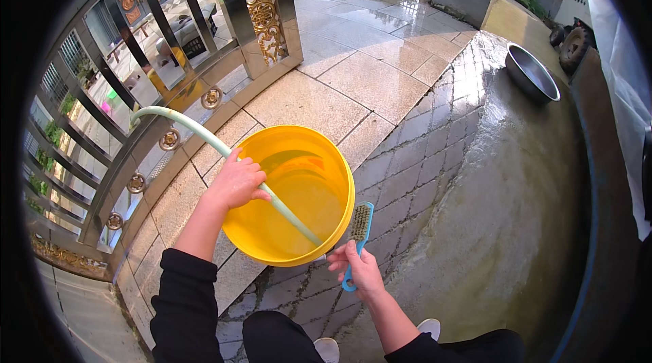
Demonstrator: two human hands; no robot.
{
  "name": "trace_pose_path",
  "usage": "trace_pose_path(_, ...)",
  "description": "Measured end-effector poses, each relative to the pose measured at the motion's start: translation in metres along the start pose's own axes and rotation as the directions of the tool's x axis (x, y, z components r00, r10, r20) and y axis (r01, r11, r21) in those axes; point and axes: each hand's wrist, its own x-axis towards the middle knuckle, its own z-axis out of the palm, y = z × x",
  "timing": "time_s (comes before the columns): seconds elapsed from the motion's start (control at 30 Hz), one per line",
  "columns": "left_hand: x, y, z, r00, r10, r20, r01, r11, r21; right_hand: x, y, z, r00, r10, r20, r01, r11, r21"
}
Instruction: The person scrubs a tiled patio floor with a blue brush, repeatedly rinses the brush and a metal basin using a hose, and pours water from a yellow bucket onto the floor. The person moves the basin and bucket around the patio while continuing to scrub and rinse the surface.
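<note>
A yellow plastic bucket (305,184) stands upright in front of me, with some water in it. My left hand (239,181) grips a pale green hose (196,128) at the bucket's left rim. The hose comes through the gate's bars, and its lower end lies inside the bucket. My right hand (359,267), just below the bucket's right rim, holds a blue-handled scrub brush (361,221), its bristles turned up towards the camera.
A metal gate (188,90) with gold ornaments runs along the left. On the wet ground at the upper right lies a metal basin (532,73), tilted in view. Behind it are wheels (574,47) and a plastic sheet (619,57). A thin blue hose (592,200) runs down the right side.
</note>
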Motion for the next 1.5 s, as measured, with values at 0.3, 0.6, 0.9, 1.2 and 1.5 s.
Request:
trace_pose_path(0.3,-0.015,-0.006,-0.037,0.956,-0.069,-0.286,0.046,0.995,-0.087,-0.006,-0.017,0.034,1.000,0.022,-0.022,-0.022,1.000,0.005)
trace_pose_path(0.6,0.008,0.004,-0.045,0.877,-0.121,-0.465,0.060,0.988,-0.146,0.003,-0.057,-0.021,0.998,-0.019,-0.053,0.032,0.963,0.266)
trace_pose_path(0.9,0.027,0.002,-0.051,0.875,-0.182,-0.448,0.089,0.971,-0.220,0.008,-0.134,-0.053,0.975,0.076,-0.207,-0.105,0.985,-0.133)
trace_pose_path(1.2,0.042,-0.002,-0.083,0.905,-0.257,-0.340,0.165,0.946,-0.278,-0.006,-0.165,-0.046,0.940,0.122,-0.319,-0.166,0.979,-0.115)
trace_pose_path(1.5,0.051,0.000,-0.113,0.939,-0.277,-0.203,0.207,0.929,-0.308,-0.025,-0.173,-0.058,0.830,0.077,-0.553,-0.141,0.987,-0.075)
